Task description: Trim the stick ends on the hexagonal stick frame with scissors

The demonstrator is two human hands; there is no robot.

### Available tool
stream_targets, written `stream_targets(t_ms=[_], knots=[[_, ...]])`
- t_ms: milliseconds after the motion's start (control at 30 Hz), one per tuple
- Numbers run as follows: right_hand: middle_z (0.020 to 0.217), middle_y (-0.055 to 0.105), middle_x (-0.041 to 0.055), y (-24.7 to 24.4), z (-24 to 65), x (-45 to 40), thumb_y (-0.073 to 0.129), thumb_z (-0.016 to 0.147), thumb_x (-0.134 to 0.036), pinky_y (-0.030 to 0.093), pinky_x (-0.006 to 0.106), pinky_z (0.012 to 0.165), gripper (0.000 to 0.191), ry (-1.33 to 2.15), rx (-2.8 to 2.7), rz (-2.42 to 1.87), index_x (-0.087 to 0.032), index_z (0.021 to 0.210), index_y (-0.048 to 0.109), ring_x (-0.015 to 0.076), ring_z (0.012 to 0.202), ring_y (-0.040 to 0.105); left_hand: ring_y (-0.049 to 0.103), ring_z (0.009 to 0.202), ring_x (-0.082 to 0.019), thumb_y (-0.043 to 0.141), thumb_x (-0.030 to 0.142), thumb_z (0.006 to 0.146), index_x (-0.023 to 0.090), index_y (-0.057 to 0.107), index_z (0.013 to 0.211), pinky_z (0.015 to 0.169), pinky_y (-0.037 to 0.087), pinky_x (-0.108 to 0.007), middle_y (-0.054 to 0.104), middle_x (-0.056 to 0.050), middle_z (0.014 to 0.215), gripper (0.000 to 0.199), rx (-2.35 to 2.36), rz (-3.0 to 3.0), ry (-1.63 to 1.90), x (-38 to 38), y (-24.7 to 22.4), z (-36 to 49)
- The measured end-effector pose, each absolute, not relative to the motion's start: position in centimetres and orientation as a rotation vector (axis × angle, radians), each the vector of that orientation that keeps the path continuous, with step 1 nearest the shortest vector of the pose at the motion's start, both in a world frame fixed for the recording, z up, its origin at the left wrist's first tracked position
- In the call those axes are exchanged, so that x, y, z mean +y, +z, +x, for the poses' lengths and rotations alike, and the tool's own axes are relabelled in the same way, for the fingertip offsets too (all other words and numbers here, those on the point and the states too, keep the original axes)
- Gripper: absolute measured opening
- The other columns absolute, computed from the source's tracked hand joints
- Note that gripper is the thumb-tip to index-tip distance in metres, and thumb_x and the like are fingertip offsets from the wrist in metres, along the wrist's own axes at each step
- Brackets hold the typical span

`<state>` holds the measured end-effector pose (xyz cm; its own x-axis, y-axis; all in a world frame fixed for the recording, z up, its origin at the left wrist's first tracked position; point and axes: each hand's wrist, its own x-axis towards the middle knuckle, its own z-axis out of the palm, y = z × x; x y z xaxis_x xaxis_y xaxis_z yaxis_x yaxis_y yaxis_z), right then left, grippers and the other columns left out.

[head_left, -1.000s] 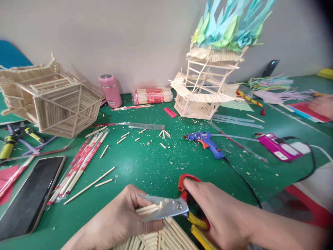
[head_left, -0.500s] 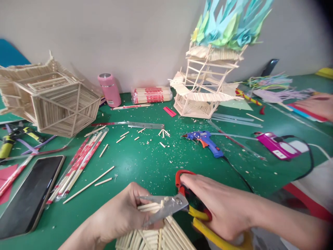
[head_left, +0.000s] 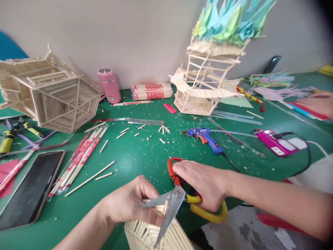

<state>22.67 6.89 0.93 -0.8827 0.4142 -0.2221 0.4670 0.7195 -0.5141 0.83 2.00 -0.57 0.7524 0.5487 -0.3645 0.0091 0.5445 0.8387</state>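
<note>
Scissors (head_left: 177,198) are opened wider than half a second ago, their handles gripped by the right hand (head_left: 203,182), its fingertips hidden; stick ends (head_left: 165,206) between the blades seem uncut. Near the table's (head_left: 135,154) front edge, the stick panel (head_left: 145,234) is pinched between thumb and fingers of the left hand (head_left: 132,201).

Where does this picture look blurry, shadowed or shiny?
In the head view, another person's hand at the right edge looks soft; in the head view, the pink bottle casts a faint shadow on the wall; also in the head view, the scissors show a dull sheen on their blades, and the top right corner falls to black.
</note>
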Motion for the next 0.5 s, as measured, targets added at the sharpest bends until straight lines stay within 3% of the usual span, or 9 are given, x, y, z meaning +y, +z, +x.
stream_targets(t_ms=[233,500], knots=[[0.065,0.032,-0.0050,-0.2,22.6,6.8,0.051,0.047,-0.023,0.028,0.029,0.046,0.041,-0.954,2.799,0.765,-0.026,0.073,0.020,0.0116,0.051,0.027,0.028,0.045,-0.005,0.079,0.042,0.054,0.011,0.067,0.054,0.044,0.023,-0.021,0.041,0.006,0.046,0.033,0.679,0.918,0.386,1.6,-1.3,0.6],[0.066,0.036,-0.0032,0.1,22.7,6.3,0.053,0.049,-0.023,0.027,0.029,0.047,0.043,-0.934,2.755,0.844,-0.026,0.072,0.017,0.0131,0.053,0.029,0.031,0.044,-0.006,0.075,0.031,0.056,0.012,0.066,0.053,0.043,0.022,-0.022,0.041,0.006,0.045,0.022,0.756,0.915,0.375,1.5,-1.3,0.6]])
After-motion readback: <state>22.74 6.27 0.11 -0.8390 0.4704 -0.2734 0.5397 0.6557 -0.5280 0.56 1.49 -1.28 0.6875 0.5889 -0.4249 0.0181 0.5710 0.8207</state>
